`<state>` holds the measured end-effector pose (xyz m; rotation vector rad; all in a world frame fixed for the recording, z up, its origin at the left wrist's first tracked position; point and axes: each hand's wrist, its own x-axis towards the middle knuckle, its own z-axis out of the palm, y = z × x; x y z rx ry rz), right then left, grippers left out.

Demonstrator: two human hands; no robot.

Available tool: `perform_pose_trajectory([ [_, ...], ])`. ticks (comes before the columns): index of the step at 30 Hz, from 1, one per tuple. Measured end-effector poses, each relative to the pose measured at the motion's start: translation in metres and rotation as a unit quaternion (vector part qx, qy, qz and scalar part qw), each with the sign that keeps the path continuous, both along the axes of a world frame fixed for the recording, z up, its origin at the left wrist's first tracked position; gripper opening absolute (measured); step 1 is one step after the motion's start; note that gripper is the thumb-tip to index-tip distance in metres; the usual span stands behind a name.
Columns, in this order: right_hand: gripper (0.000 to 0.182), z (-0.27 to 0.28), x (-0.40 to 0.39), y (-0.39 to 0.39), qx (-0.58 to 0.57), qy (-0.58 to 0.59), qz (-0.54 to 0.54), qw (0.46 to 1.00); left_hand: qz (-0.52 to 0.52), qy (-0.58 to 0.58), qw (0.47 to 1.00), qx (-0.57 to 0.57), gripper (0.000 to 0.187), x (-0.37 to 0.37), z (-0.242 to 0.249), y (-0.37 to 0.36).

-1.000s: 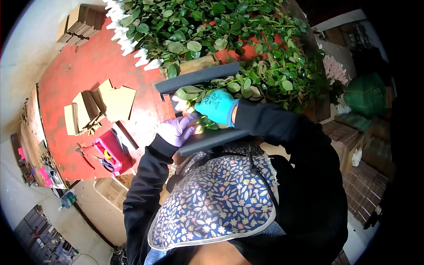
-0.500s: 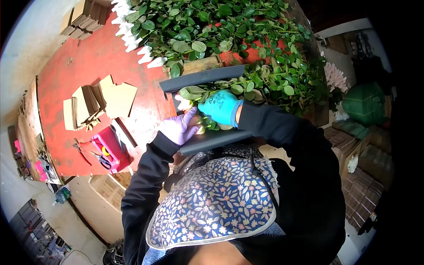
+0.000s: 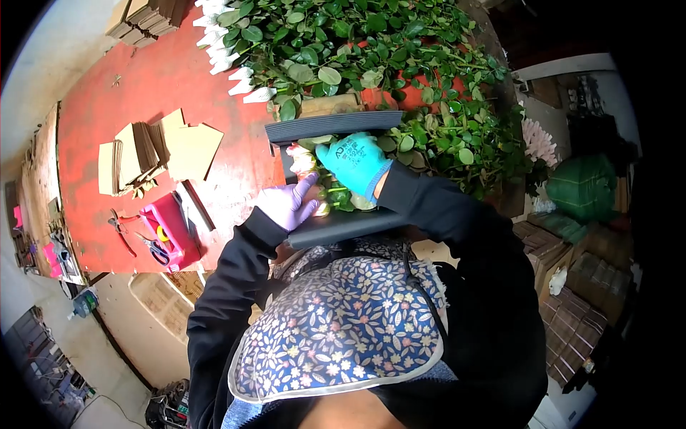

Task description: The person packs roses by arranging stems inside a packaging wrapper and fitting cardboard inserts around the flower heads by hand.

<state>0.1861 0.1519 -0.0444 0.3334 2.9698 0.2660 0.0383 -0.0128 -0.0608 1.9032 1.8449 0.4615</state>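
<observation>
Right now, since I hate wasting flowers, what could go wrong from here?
The left hand, close against the pink-white blooms, might bruise petals. Leaves beside the right hand could tear if pressed hard. The pink caddy sits near the edge of the red table; a bump might tip it off.

A flower-packing workshop, by the look of it: pale pink blooms lie near the centre of the view, and leafy stems with white wraps are heaped on the red desk at twelve o'clock. Cardboard sheets sit between nine and ten, a pink caddy with scissors at nine, and strapped brown stacks at four o'clock.
</observation>
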Motion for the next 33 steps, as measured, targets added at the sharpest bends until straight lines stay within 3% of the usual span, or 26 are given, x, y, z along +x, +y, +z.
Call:
perform_pose_trajectory([
  [4,0.010,0.018,0.000,0.016,-0.110,0.047,0.003,0.993,0.011,0.017,0.999,-0.028,0.055,0.001,0.005,0.000],
  [5,0.007,0.033,0.002,0.019,-0.199,0.050,-0.006,0.979,0.014,0.016,0.999,-0.027,0.055,0.001,0.003,0.000],
  [6,0.011,0.048,0.004,0.022,-0.287,0.052,-0.017,0.956,0.011,0.018,0.999,-0.026,0.053,0.001,-0.001,-0.002],
  [7,0.012,0.062,0.006,0.026,-0.226,0.043,0.027,0.973,0.008,0.020,0.999,-0.024,0.051,0.001,-0.004,-0.003],
  [8,0.018,0.076,0.008,0.028,-0.306,-0.027,0.003,0.952,0.009,0.018,1.000,-0.024,0.051,0.000,-0.002,-0.003],
  [10,0.028,0.061,0.024,0.032,-0.353,-0.001,0.046,0.935,0.004,0.013,1.000,0.000,0.044,-0.003,0.004,-0.001],
  [12,0.032,0.048,0.023,0.031,-0.456,-0.083,0.046,0.885,0.013,-0.002,0.999,0.032,0.040,-0.003,-0.004,0.001],
  [14,0.030,0.045,0.019,0.026,-0.585,-0.164,-0.070,0.791,0.033,-0.054,0.997,0.036,0.038,-0.004,-0.004,0.002],
  [16,0.027,0.028,0.019,0.021,-0.586,-0.165,-0.088,0.789,0.027,-0.040,0.998,0.026,0.038,-0.004,-0.003,0.004],
  [18,0.025,0.013,0.022,0.015,-0.498,0.036,-0.036,0.866,0.036,-0.065,0.997,0.028,0.037,-0.002,-0.003,0.003],
  [20,0.028,0.005,0.016,0.011,-0.468,0.202,-0.042,0.859,0.038,-0.067,0.997,0.020,0.037,-0.001,-0.003,0.000],
  [22,0.037,0.009,0.008,0.017,-0.318,0.107,-0.055,0.940,0.036,-0.068,0.997,0.017,0.036,-0.001,-0.003,0.000],
  [23,0.037,0.013,0.002,0.014,-0.318,0.109,-0.057,0.940,0.037,-0.062,0.997,0.010,0.036,-0.001,-0.003,0.000],
  [25,0.044,0.017,-0.008,0.007,-0.162,-0.127,-0.077,0.976,0.033,-0.051,0.998,0.002,0.036,0.000,-0.005,-0.001],
  [28,0.044,0.001,-0.010,0.004,-0.113,-0.051,-0.047,0.991,0.035,-0.060,0.998,0.001,0.040,0.000,-0.012,-0.004],
  [33,0.019,-0.014,-0.010,0.011,-0.173,0.010,-0.023,0.985,0.031,-0.065,0.996,0.047,0.039,0.003,-0.008,-0.003],
])
